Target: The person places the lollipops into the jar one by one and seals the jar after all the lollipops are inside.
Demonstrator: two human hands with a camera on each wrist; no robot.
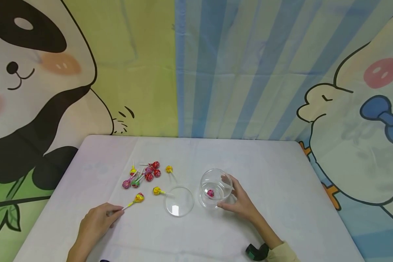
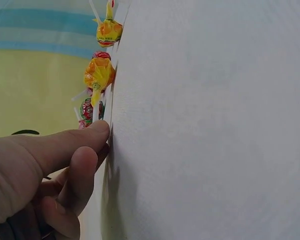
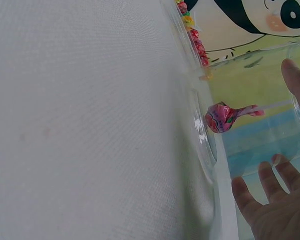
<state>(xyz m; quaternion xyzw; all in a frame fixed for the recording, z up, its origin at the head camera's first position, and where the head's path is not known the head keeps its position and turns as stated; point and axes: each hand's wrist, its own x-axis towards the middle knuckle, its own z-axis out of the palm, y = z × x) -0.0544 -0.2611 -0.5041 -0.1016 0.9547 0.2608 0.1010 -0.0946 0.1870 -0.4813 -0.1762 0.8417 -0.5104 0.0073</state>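
My left hand [image 1: 96, 222] pinches the white stick of a lollipop in a yellow and red wrapper [image 1: 139, 197] between thumb and index finger. In the left wrist view the wrapped head [image 2: 98, 74] points away from the fingertips. My right hand [image 1: 240, 202] holds a clear jar [image 1: 216, 174] from its right side, thumb in front and fingers behind. Inside the jar lies a pink-wrapped lollipop [image 3: 221, 118], its stick running toward the mouth. A round clear lid [image 1: 179, 187] lies on the table left of the jar.
Several wrapped lollipops [image 1: 149, 177] lie in a loose group at the back left of the white table [image 1: 265, 163]. Two yellow ones lie by the lid, one yellow lollipop [image 1: 157, 190] with its stick overlapping the rim. A dark curved object [image 1: 257, 251] is beside the right sleeve.
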